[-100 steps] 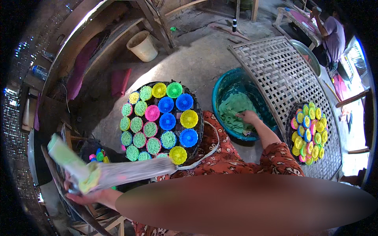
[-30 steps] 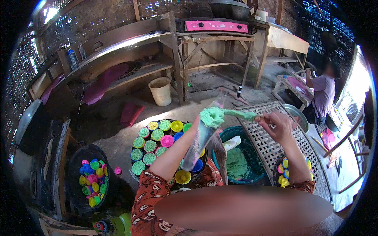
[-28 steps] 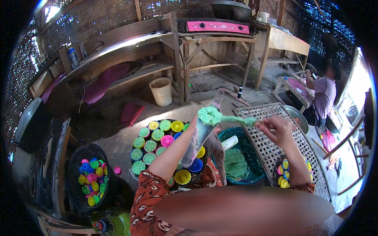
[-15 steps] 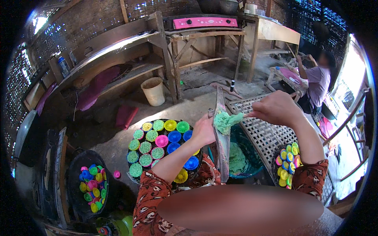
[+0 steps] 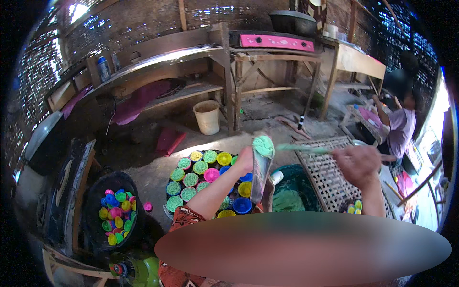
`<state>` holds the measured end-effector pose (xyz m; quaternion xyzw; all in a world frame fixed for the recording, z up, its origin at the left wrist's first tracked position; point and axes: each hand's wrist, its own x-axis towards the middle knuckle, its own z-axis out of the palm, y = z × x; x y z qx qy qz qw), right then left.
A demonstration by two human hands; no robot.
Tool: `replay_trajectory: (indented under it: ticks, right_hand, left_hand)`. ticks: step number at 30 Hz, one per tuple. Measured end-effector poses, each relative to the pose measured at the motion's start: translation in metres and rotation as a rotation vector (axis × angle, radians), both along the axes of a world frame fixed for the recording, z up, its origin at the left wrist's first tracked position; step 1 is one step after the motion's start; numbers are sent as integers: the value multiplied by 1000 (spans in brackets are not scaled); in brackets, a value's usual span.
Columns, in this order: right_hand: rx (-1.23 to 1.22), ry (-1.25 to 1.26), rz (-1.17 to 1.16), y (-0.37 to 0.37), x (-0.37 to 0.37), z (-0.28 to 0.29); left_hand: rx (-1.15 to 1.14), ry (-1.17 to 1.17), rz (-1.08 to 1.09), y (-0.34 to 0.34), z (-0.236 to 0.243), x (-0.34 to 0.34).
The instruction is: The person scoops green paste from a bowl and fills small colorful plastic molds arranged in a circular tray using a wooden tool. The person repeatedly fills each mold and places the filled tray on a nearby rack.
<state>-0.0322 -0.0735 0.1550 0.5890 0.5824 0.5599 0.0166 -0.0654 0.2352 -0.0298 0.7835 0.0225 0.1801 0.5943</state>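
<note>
My left hand (image 5: 245,160) is closed around a long, narrow wooden tool (image 5: 262,177), tilted upright in front of me. A rounded lump of green dough (image 5: 263,145) sits on its upper end. My right hand (image 5: 357,165), a little blurred, grips a thin spatula (image 5: 311,149) smeared green, its tip pointing left toward the lump but apart from it. Below is a dark green basin (image 5: 313,198) with more green dough (image 5: 288,201) inside. Left of it, partly behind my left forearm, small colourful cups (image 5: 212,175) stand in rows, several filled with green strands (image 5: 190,180).
A black tub (image 5: 136,220) of loose colourful cups stands at left. A woven bamboo panel (image 5: 330,174) lies at right. Farther off are a beige bucket (image 5: 207,118), a pink stove (image 5: 277,43) on a wooden stand and a seated person (image 5: 401,126). A blurred patch hides the lower edge.
My right hand has drawn the spatula away to the right, off the dough. The lump is now rounded and smooth on top of the wooden tool. The view has shifted.
</note>
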Motion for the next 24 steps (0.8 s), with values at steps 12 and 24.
replay_trajectory:
  ticks: [12,24]
  right_hand:
    - [505,1670,169,25,14,-157]
    - [355,944,174,48,8,-142]
  left_hand:
    - [99,-80,315,-10,31,-3]
    - [249,-73,213,-9,10,6]
